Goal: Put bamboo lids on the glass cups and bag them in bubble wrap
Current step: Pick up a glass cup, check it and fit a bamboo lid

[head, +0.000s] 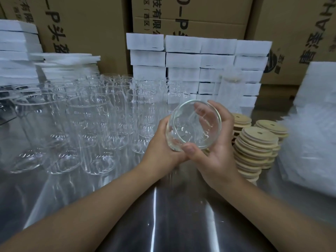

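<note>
Both bare forearms run in from the bottom corners of the frame and meet at its centre, wrists nearly touching. The right hand wraps a glass cup — thumb across the near rim, fingers curled round the far side. The left hand clasps the cup's left side; its fingers, mostly hidden, seem curled beneath.

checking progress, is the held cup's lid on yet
Off: the glass cup shows a bare open mouth, tipped toward the camera; bamboo lids lie stacked beside it.
</note>
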Motion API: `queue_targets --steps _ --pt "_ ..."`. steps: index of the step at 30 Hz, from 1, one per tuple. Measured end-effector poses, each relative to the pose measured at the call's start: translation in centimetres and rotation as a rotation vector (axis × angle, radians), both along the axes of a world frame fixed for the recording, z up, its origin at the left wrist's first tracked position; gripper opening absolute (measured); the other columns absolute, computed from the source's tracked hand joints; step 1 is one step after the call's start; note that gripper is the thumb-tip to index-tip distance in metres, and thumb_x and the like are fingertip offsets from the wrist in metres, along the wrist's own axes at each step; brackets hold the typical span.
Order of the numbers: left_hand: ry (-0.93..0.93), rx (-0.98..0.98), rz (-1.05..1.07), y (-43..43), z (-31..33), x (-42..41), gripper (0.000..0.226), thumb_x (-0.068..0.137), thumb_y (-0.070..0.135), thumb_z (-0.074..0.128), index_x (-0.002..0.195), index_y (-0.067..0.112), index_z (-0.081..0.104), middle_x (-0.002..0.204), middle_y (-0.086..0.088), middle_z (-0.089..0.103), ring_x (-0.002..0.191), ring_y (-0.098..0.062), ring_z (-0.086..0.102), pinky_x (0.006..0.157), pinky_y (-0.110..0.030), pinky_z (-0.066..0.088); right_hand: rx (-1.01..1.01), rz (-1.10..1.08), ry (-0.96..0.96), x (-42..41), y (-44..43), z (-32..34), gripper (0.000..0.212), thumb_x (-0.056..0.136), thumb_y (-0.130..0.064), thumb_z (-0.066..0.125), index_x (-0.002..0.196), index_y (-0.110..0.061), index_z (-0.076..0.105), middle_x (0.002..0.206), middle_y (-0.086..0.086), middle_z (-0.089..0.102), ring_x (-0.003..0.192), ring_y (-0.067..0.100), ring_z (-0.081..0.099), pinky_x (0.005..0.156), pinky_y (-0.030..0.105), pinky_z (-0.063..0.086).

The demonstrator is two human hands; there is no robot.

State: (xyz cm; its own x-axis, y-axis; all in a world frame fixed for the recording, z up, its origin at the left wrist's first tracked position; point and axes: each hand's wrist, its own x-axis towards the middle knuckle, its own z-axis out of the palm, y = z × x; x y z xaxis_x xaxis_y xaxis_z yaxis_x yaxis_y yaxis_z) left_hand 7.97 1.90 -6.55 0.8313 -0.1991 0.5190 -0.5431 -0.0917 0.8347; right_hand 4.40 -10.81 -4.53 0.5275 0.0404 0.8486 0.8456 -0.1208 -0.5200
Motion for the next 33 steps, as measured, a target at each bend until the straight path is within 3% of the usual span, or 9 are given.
queue_targets --steps 3,6,9,11,14,19,27,30,33 --pt "0.038 0.036 0.009 0.13 0.24 -0.16 0.081 0.048 0.042 0.082 0.116 0.05 0.039 0.099 0.051 0.052 0.088 0.011 0.065 0.068 -0.011 0.052 -0.036 -0.012 -0.012 0.02 -0.01 -0.16 0.075 0.078 -0.064 0.063 0.133 -0.026 0.029 0.134 0.011 0.045 0.129 0.019 0.046 0.106 0.032 0.037" --pt "0.06 0.067 0.022 0.24 0.25 -0.03 0.081 0.044 0.05 0.077 0.116 0.051 0.039 0.099 0.051 0.051 0.086 0.01 0.066 0.068 -0.014 0.053 -0.085 -0.041 -0.023 -0.04 -0.16 -0.21 0.07 0.082 -0.065 0.058 0.134 -0.029 0.028 0.136 0.011 0.043 0.131 0.021 0.044 0.11 0.039 0.036" --pt "0.084 0.058 0.025 0.27 0.06 0.16 0.083 0.043 0.053 0.076 0.118 0.05 0.04 0.112 0.03 0.055 0.089 0.0 0.068 0.072 -0.021 0.056 -0.12 -0.06 -0.026 -0.06 -0.24 -0.24 0.067 0.085 -0.064 0.054 0.136 -0.031 0.027 0.139 0.011 0.042 0.133 0.021 0.042 0.111 0.037 0.034" --pt "0.093 0.044 0.012 0.27 -0.01 0.23 0.088 0.042 0.05 0.077 0.121 0.047 0.039 0.122 0.018 0.051 0.092 -0.007 0.069 0.077 -0.027 0.057 -0.138 -0.065 -0.032 0.0 -0.32 -0.3 0.066 0.086 -0.064 0.052 0.137 -0.031 0.026 0.14 0.006 0.041 0.133 0.017 0.041 0.11 0.031 0.032" --pt "0.066 0.055 -0.006 0.31 0.02 0.22 0.098 0.05 0.038 0.082 0.136 0.033 0.036 0.13 0.007 0.047 0.097 0.008 0.063 0.076 -0.019 0.055 -0.155 -0.048 -0.046 0.18 -0.42 -0.34 0.065 0.09 -0.062 0.048 0.139 -0.028 0.023 0.14 0.005 0.039 0.132 0.012 0.041 0.108 0.024 0.031" --pt "0.076 0.03 -0.004 0.33 0.05 0.21 0.099 0.053 0.021 0.082 0.141 0.021 0.035 0.127 0.003 0.049 0.1 0.019 0.056 0.073 -0.013 0.052 -0.178 -0.039 -0.055 0.22 -0.46 -0.32 0.062 0.093 -0.061 0.04 0.139 -0.025 0.02 0.141 0.017 0.038 0.135 0.022 0.039 0.112 0.038 0.031" --pt "0.098 0.011 -0.03 0.38 -0.24 0.52 0.097 0.063 -0.009 0.083 0.141 0.021 0.033 0.122 0.007 0.049 0.087 0.01 0.064 0.07 -0.012 0.05 -0.174 -0.046 -0.034 -0.09 -0.38 -0.22 0.057 0.096 -0.06 0.033 0.141 -0.029 0.02 0.146 0.016 0.036 0.139 0.025 0.035 0.112 0.053 0.032" --pt "0.116 0.01 -0.042 0.39 -0.31 0.56 0.097 0.064 -0.01 0.083 0.141 0.022 0.034 0.121 0.007 0.049 0.085 0.009 0.065 0.067 -0.013 0.052 -0.168 -0.054 -0.038 -0.06 -0.39 -0.22 0.056 0.096 -0.06 0.033 0.141 -0.029 0.021 0.145 0.015 0.037 0.139 0.025 0.036 0.112 0.051 0.031" --pt "0.159 -0.019 -0.06 0.28 -0.3 0.45 0.104 0.054 0.006 0.088 0.141 0.028 0.034 0.125 0.002 0.049 0.096 -0.003 0.066 0.071 -0.023 0.056 -0.157 -0.053 -0.041 0.04 -0.36 -0.26 0.054 0.097 -0.059 0.031 0.141 -0.029 0.022 0.145 0.016 0.038 0.139 0.024 0.036 0.114 0.046 0.031"
